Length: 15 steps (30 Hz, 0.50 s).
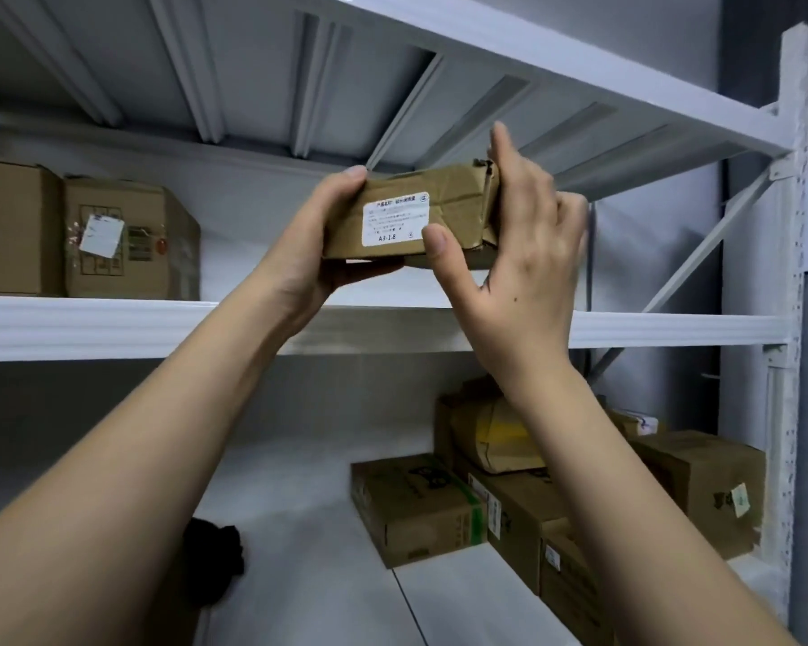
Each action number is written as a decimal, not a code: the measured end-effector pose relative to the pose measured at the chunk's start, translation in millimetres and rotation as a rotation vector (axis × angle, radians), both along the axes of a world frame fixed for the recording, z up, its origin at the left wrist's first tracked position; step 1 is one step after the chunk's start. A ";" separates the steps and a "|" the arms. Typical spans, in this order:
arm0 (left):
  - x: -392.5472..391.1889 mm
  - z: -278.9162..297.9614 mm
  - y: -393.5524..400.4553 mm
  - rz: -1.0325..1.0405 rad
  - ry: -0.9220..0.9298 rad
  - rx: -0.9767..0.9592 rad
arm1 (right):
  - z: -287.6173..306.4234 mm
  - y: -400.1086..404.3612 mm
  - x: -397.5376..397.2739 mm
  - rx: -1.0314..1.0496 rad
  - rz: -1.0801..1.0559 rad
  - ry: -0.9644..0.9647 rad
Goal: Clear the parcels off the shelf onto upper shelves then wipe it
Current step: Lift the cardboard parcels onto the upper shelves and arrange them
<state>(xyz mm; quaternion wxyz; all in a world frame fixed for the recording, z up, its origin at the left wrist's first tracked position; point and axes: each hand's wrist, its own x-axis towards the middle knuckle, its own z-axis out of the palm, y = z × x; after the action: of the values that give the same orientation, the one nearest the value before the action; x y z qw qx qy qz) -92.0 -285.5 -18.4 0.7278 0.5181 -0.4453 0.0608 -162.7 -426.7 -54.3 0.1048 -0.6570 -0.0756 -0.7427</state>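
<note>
A small crumpled brown parcel (444, 207) with a white label marked A3-1-8 is held up in front of the upper shelf (113, 326). My left hand (318, 240) grips its left end, thumb on top and fingers underneath. My right hand (518, 254) holds its right end, thumb on the front face and fingers behind. On the lower shelf (299, 529) several cardboard parcels (416, 510) sit at the right, with a yellow-taped one (490, 435) stacked on top. A black cloth (215, 557) lies on the lower shelf at the left.
Two cardboard boxes (127, 240) stand at the left of the upper shelf. A white upright post (794, 272) and a diagonal brace (700, 254) bound the rack at the right. The top shelf's ribbed underside (299, 76) hangs overhead.
</note>
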 end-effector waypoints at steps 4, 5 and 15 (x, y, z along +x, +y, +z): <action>19.6 0.6 22.1 0.148 -0.024 -0.034 | 1.9 17.4 32.3 0.097 0.160 0.218; 25.2 -1.6 25.0 0.189 -0.016 -0.030 | 2.7 18.8 39.9 0.124 0.214 0.306; 62.5 4.0 104.2 0.688 -0.072 0.278 | 34.4 73.6 106.9 0.292 0.763 0.814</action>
<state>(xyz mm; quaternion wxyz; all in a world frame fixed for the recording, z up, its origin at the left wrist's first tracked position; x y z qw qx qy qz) -29.5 -181.3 -14.4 0.5714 0.7288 -0.2743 0.2591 -55.8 -353.1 -19.9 0.4757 -0.7947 -0.1576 -0.3425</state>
